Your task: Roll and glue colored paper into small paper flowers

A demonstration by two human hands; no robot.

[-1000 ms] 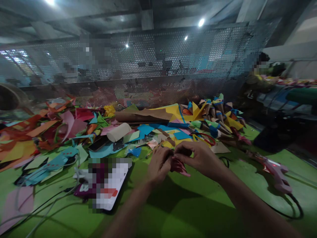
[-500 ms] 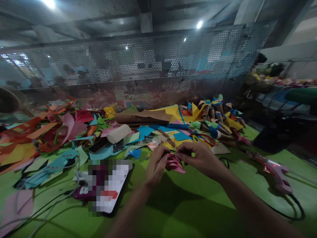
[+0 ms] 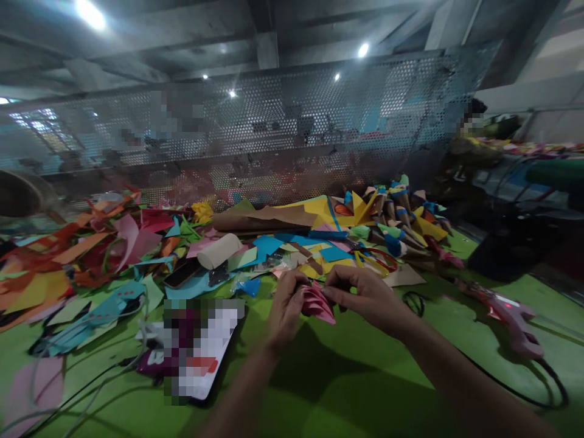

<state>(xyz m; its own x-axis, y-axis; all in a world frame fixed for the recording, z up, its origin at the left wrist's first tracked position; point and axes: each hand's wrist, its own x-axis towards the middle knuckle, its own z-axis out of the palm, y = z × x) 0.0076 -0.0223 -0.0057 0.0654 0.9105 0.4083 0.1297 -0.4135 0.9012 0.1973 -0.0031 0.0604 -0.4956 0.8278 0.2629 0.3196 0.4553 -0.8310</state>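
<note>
A pink folded paper piece [image 3: 318,304], layered in pleats like petals, is held up over the green table [image 3: 347,389]. My left hand [image 3: 288,304] grips its left side, thumb toward me. On the upper right edge, the thumb and bent fingers of my right hand [image 3: 360,295] pinch the same paper. The fingertips of both hands are partly hidden by the paper and by each other. To the right lies a pink glue gun [image 3: 511,322] with a small red light and a black cord.
Left of my hands, a phone [image 3: 214,359] with a lit, blurred screen leans near cables. Colored paper scraps [image 3: 114,237], a brown paper roll [image 3: 264,218], red-handled scissors [image 3: 387,261] and several paper cones [image 3: 396,213] lie behind. A perforated metal screen [image 3: 274,134] stands beyond; a person [image 3: 469,146] is at right.
The pink paper has turned slightly and shifted a little left in my fingers. My right hand has moved slightly along its edge. The camera view has tilted slightly.
</note>
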